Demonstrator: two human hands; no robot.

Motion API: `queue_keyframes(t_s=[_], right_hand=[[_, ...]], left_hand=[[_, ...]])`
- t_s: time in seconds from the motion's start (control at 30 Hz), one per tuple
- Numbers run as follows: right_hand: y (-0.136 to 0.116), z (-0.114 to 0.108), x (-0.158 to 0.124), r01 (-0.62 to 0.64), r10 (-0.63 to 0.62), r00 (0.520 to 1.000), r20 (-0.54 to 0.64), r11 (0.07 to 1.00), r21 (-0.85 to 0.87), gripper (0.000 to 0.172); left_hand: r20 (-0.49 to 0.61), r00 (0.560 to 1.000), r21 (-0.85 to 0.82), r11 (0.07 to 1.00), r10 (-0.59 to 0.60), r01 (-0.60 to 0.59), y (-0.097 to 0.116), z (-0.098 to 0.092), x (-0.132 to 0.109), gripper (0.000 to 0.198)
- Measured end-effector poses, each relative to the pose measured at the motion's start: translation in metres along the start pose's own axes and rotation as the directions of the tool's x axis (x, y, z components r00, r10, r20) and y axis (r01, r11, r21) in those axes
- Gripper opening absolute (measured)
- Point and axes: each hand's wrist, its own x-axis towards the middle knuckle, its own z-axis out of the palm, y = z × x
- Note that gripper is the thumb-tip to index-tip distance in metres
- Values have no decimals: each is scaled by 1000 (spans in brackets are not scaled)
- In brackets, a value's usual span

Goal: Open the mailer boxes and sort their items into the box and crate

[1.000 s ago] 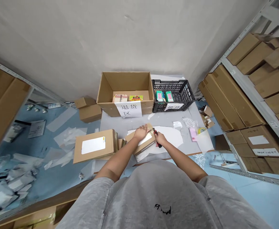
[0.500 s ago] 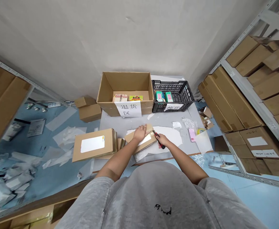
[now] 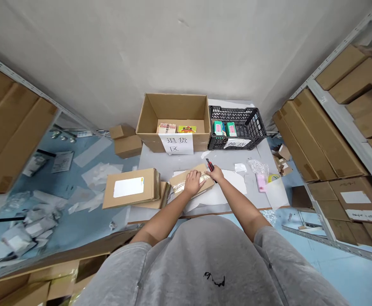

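My left hand [image 3: 193, 183] lies on a flat cardboard mailer [image 3: 201, 183] and pins it to the table, with shiny packing tape [image 3: 186, 185] across its top. My right hand [image 3: 217, 173] grips a red-and-black utility knife [image 3: 209, 165] at the mailer's far right corner. The blade is too small to make out. White paper sheets [image 3: 232, 182] lie under and to the right of the mailer. To the left sits a stack of cardboard mailers [image 3: 130, 187] with a white label on top.
Ahead stand an open cardboard box [image 3: 147, 123] holding boxed goods, with a paper sign [image 3: 176, 143], and a black plastic crate [image 3: 237, 138]. A tape roll [image 3: 272, 178] and bubble wrap [image 3: 256, 166] lie on the grey table [image 3: 233, 160]. Cardboard-filled metal shelves flank it. Plastic scraps litter the blue floor.
My right hand has moved up and left, bringing the knife from the mailer's right side to its far corner. The mailer has turned slightly under my left hand, and the whole view has shifted a little.
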Motion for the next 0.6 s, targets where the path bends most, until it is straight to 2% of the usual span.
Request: queue_keyframes(t_s=[0.13, 0.3, 0.37, 0.47, 0.53, 0.6], right_hand=[[8, 3, 12, -86, 78, 994, 82, 992, 97, 53], [9, 6, 18, -93, 92, 996, 15, 994, 57, 50], [10, 7, 17, -105, 102, 994, 38, 990, 89, 49], [17, 3, 9, -95, 65, 990, 122, 961, 260, 39], [31, -3, -4, -78, 18, 986, 163, 925, 373, 30], [49, -10, -19, -71, -27, 976, 217, 900, 431, 30]], left_hand=[[-2, 998, -5, 998, -56, 56, 18, 11, 4, 41], [22, 995, 8, 995, -102, 102, 33, 18, 17, 44], [24, 994, 12, 994, -105, 105, 34, 21, 20, 46], [32, 995, 10, 996, -93, 93, 32, 23, 23, 46], [41, 995, 8, 996, -89, 88, 29, 24, 25, 45], [52, 996, 5, 997, -76, 76, 27, 24, 25, 45]])
